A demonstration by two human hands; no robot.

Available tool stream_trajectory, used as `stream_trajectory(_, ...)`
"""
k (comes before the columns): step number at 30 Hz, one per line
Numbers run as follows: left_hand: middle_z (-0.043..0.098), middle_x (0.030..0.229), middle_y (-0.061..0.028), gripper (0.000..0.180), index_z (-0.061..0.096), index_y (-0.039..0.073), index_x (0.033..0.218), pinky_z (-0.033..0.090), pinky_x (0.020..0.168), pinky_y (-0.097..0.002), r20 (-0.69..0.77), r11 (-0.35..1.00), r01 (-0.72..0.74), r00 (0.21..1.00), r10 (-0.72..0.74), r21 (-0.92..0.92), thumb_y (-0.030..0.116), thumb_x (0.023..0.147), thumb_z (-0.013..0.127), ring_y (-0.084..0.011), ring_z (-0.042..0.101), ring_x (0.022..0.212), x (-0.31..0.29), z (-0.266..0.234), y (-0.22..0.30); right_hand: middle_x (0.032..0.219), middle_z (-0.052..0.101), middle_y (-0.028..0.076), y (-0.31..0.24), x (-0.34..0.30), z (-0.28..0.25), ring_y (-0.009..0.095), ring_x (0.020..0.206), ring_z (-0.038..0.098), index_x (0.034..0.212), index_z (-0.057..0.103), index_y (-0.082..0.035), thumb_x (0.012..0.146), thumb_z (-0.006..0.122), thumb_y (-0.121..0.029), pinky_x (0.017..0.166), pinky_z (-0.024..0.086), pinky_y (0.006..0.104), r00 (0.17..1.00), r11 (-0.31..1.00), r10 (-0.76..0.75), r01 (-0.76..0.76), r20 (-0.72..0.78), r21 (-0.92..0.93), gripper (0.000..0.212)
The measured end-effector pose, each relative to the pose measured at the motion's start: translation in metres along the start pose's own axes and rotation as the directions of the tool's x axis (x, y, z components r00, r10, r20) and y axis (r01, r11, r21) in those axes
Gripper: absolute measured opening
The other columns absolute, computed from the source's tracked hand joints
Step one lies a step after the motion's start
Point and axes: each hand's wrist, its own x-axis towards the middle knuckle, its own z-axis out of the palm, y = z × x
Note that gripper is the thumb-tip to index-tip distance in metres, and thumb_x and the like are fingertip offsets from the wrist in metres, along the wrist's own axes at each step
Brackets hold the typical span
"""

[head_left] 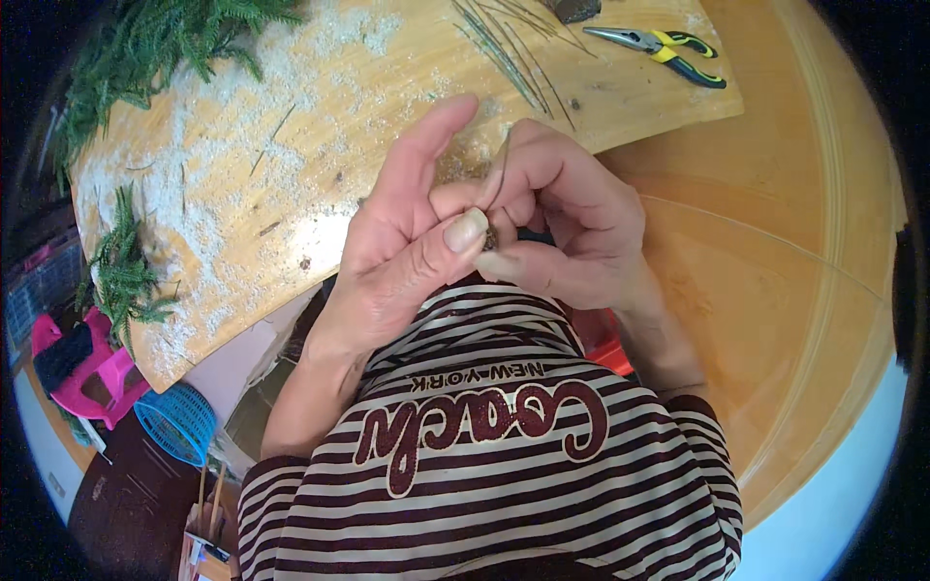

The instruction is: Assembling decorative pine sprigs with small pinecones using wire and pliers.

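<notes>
Far left on the bench (291,145): green fern-like sprigs (145,48), pale sawdust-like dust over the wood. Your left hand (407,232) had thumb and fingers pinched together on a small dark piece (490,237), held above the bench's near edge. Your right hand (572,223) pinched the same piece, a thin wire (501,165) rising from it. Far right: loose wires (513,48), then yellow-handled pliers (659,44).

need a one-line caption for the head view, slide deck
Left hand and right hand pinch a small dark piece with a thin wire above a dusty wooden board; pliers lie beyond.
</notes>
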Motion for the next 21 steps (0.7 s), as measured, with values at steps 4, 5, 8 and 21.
stream_trajectory(4,0.058,0.09,-0.0084,0.06,0.023,0.001,0.137,0.04,0.067,-0.021,0.167,0.998,-0.013,0.986,0.023,-0.062,0.015,0.09,0.057,-0.0093,0.051,0.076,0.002,-0.013,-0.004,0.08,0.044,0.001,0.001,0.001,0.002,0.006,0.068,0.041,0.097,0.055,0.002,0.081,0.064,-0.001,0.06,0.033,0.019,0.997,0.997,-0.039,0.034,-0.068,-0.073,0.019)
stream_trajectory(5,0.058,0.09,-0.008,0.055,0.027,0.0,0.134,0.04,0.065,-0.0206,0.134,0.998,-0.036,0.99,0.042,-0.049,0.014,0.09,0.057,-0.0087,0.05,0.075,0.001,-0.013,-0.006,0.08,0.045,0.001,0.002,0.001,0.002,0.006,0.067,0.042,0.096,0.055,0.002,0.082,0.062,0.0,0.06,0.034,0.0188,0.994,0.995,-0.049,0.04,-0.093,-0.095,0.015)
stream_trajectory(8,0.058,0.091,-0.0072,0.044,0.034,0.0,0.127,0.039,0.063,-0.0197,0.076,0.996,-0.082,0.994,0.083,-0.018,0.013,0.091,0.056,-0.0076,0.049,0.072,0.001,-0.014,-0.01,0.08,0.048,0.002,0.002,0.001,0.007,0.006,0.067,0.044,0.094,0.056,0.003,0.085,0.058,0.001,0.06,0.036,0.0187,0.989,0.999,-0.018,0.012,-0.148,-0.041,0.01)
stream_trajectory(21,0.059,0.081,-0.0087,0.012,0.059,0.0,0.096,0.047,0.061,-0.0256,0.11,0.624,-0.292,0.943,0.313,0.725,0.005,0.085,0.061,-0.0166,0.058,0.07,-0.003,-0.013,-0.006,0.066,0.051,0.005,0.0,-0.008,0.0,0.01,0.058,0.047,0.08,0.055,0.002,0.086,0.058,0.0,0.052,0.036,0.0229,0.982,0.902,-0.059,-0.024,-0.177,-0.432,0.006)
